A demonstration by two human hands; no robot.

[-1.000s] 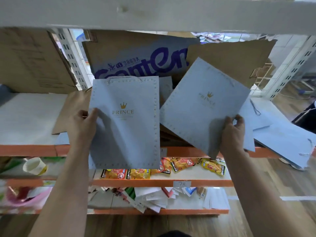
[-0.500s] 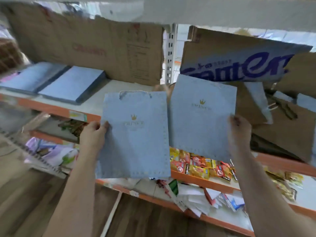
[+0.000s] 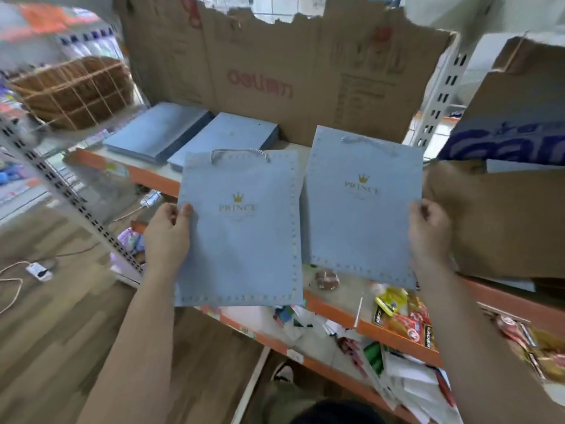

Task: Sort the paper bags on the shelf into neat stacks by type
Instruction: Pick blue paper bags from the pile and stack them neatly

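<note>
My left hand grips the left edge of a flat light-blue paper bag with a gold crown, "PRINCE" lettering and a rope handle. My right hand grips the right edge of a second, matching blue bag. Both bags are held upright side by side in front of the orange-edged shelf. On that shelf behind them lie two neat stacks of blue bags, the left stack and the right stack. Brown paper bags lie in a loose heap at the right.
A large torn cardboard sheet stands behind the stacks. A wicker basket sits on the neighbouring rack at the left. Snack packets and loose papers fill the lower shelves. A power strip and cable lie on the wooden floor.
My view has swung left along the shelf, bringing the two blue stacks near the centre. Both hands still hold their bags, now level and side by side in front of those stacks.
</note>
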